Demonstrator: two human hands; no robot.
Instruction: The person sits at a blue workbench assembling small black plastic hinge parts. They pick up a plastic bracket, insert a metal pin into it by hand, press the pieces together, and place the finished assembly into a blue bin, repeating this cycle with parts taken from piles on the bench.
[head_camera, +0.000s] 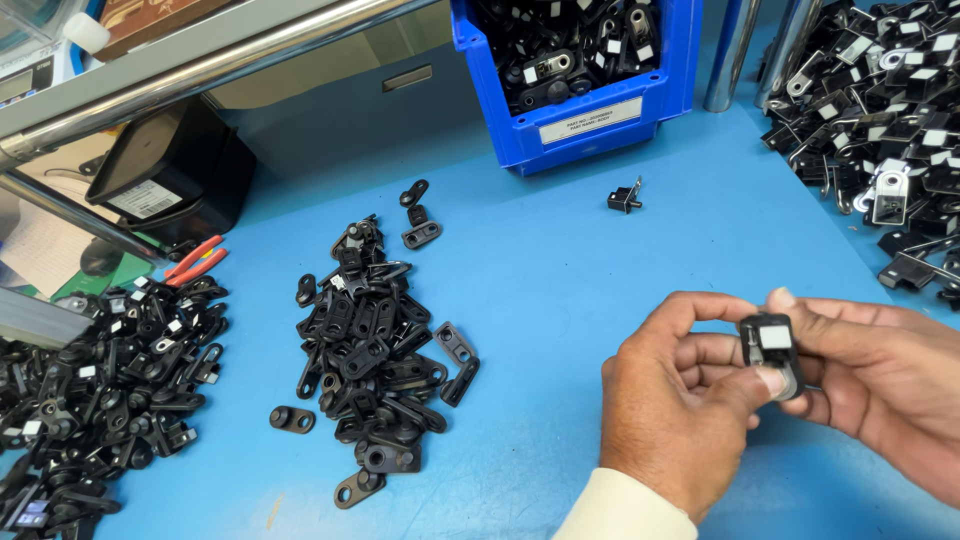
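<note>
Head view: at four o'clock, left hand (680, 400) and right hand (880, 385) pinch one black clip (770, 350) between fingertips above the blue table (560, 290). The fingertip hold looks slight; the clip could slip and drop.

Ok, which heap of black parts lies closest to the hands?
The right-hand heap, by the right hand. The middle heap and left heap lie farther off, beyond the left hand.

Bin (590, 125) stands behind parts pile (375, 350), left of both hands (700, 400).
</note>
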